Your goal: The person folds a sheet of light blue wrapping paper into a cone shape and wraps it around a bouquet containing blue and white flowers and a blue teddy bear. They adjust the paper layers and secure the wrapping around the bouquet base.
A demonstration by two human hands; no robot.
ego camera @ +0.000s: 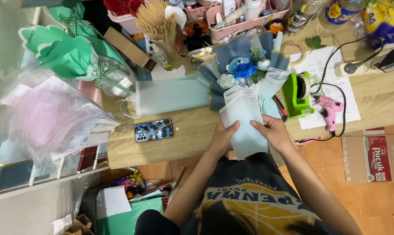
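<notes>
A bouquet [244, 87] of blue and white artificial flowers, wrapped in pale blue and dark blue paper, lies on the wooden table [192, 139] with its stem end toward me. My left hand [225, 135] grips the left side of the lower wrap. My right hand [271, 130] holds the right side of the wrap, thumb on the front. Both hands close around the pale blue paper near the table's front edge.
A phone [153, 130] and a thin wooden stick [179, 118] lie left of the bouquet. A green tape dispenser [298, 93], a pink glue gun [328, 109] and paper sheets sit to the right. Green wrapped bouquets [70, 54], a bundle of skewers [155, 21] and pink baskets [236, 17] crowd the back.
</notes>
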